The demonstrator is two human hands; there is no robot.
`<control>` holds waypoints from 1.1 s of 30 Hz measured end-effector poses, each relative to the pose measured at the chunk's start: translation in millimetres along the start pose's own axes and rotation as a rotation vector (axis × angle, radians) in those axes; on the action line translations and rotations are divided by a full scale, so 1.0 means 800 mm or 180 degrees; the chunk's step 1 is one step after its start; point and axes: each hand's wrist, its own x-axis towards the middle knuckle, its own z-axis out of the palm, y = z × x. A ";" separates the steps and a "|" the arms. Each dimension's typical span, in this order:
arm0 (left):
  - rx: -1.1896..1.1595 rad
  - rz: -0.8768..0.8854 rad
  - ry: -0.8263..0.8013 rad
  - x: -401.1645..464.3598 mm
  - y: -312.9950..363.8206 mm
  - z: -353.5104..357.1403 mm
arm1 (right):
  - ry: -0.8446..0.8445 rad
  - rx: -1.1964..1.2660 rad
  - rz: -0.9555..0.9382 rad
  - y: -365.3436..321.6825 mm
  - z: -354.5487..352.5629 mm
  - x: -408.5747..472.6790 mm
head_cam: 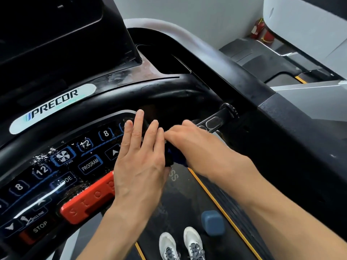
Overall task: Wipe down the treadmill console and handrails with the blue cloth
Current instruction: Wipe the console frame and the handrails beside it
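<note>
Both hands [140,158] [189,139] meet over the console [56,166] marked PRECOR, PROGRAM, STOP.

L hand [139,162] flat w/ fingers [138,128] straight; R hand [195,145] just beside it, fingers curled under, pinching.

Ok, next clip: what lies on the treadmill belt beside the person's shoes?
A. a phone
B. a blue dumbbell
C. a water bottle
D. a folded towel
B: a blue dumbbell with a blocky, faceted head lies on the belt, just right of the shoes.
</note>
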 end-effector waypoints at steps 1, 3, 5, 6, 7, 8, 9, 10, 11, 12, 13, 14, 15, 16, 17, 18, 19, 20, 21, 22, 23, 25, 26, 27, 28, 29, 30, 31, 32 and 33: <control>-0.0006 0.0004 -0.0003 0.000 0.000 0.000 | -0.0134 0.0150 -0.0045 0.005 -0.004 0.003; -0.0016 0.0012 -0.0009 -0.001 -0.001 0.000 | -0.0224 0.0715 0.0054 0.019 -0.008 0.000; -0.0014 -0.0007 -0.0010 -0.001 -0.001 0.001 | -0.0042 0.1603 0.0302 0.032 -0.011 -0.009; -0.0021 -0.0011 -0.0017 -0.001 -0.002 0.001 | 0.0093 0.2034 0.0380 0.038 -0.013 -0.011; -0.0031 -0.0009 -0.0026 0.000 -0.002 0.002 | 0.0247 0.2341 0.0416 0.043 -0.013 -0.009; -0.0044 0.0001 -0.0037 0.000 -0.002 0.002 | 0.0410 0.2425 0.0401 0.046 -0.011 -0.004; -0.0054 0.0016 -0.0047 0.001 -0.002 0.001 | 0.0542 0.2297 0.0339 0.047 -0.009 0.002; -0.0054 0.0031 -0.0052 0.001 -0.003 0.000 | 0.0632 0.2068 0.0237 0.047 -0.005 0.007; -0.0047 0.0043 -0.0058 0.001 -0.004 0.000 | 0.0666 0.1772 0.0077 0.046 -0.001 0.012; -0.0042 0.0054 -0.0066 0.000 -0.005 -0.001 | 0.0626 0.1433 -0.0119 0.047 0.003 0.013; -0.0041 0.0064 -0.0076 0.000 -0.005 0.000 | 0.0478 0.1109 -0.0275 0.049 0.005 0.012; -0.0041 0.0077 -0.0084 0.000 -0.006 0.000 | 0.0231 0.0840 -0.0330 0.050 0.005 0.009; -0.0044 0.0086 -0.0088 0.001 -0.006 0.000 | -0.0066 0.0664 -0.0314 0.051 0.003 0.006; -0.0049 0.0084 -0.0087 0.002 -0.006 0.001 | -0.0324 0.0548 -0.0302 0.051 0.002 0.004; -0.0053 0.0076 -0.0082 0.002 -0.005 0.001 | -0.0471 0.0413 -0.0313 0.049 0.002 0.003; -0.0056 0.0067 -0.0076 0.003 -0.005 0.001 | -0.0509 0.0206 -0.0330 0.047 0.004 0.006; -0.0060 0.0063 -0.0062 0.003 -0.004 0.000 | -0.0464 -0.0046 -0.0370 0.043 0.007 0.010; -0.0068 0.0059 -0.0044 0.003 -0.004 0.001 | -0.0404 -0.0318 -0.0401 0.037 0.011 0.015; -0.0073 0.0055 -0.0027 0.003 -0.004 0.001 | -0.0349 -0.0569 -0.0392 0.029 0.018 0.020; -0.0072 0.0046 -0.0009 0.003 -0.004 0.001 | -0.0332 -0.0777 -0.0335 0.021 0.025 0.023; -0.0071 0.0035 -0.0001 0.003 -0.004 0.001 | -0.0252 -0.0910 -0.0271 0.014 0.033 0.024; -0.0066 0.0021 -0.0011 0.004 -0.003 0.000 | 0.0178 -0.0947 -0.0143 0.009 0.046 0.017; -0.0053 0.0013 -0.0023 0.004 -0.002 0.000 | 0.0385 -0.0929 -0.0125 0.011 0.048 0.014; -0.0038 0.0016 -0.0045 0.005 -0.001 -0.001 | 0.0535 -0.0934 -0.0160 0.016 0.049 0.010; -0.0025 0.0030 -0.0072 0.005 0.000 -0.002 | 0.0579 -0.0962 -0.0220 0.024 0.050 0.008; -0.0008 0.0042 -0.0089 0.005 -0.001 -0.003 | 0.0590 -0.0986 -0.0285 0.031 0.050 0.007; 0.0003 0.0051 -0.0096 0.005 -0.001 -0.004 | 0.0610 -0.1006 -0.0313 0.037 0.049 0.007; -0.0003 0.0066 -0.0098 0.004 -0.003 -0.004 | 0.0641 -0.1042 -0.0339 0.042 0.048 0.009; -0.0020 0.0091 -0.0100 0.003 -0.006 -0.005 | 0.0680 -0.1064 -0.0348 0.045 0.047 0.010; -0.0027 0.0124 -0.0101 0.002 -0.008 -0.005 | 0.0715 -0.1078 -0.0362 0.048 0.048 0.011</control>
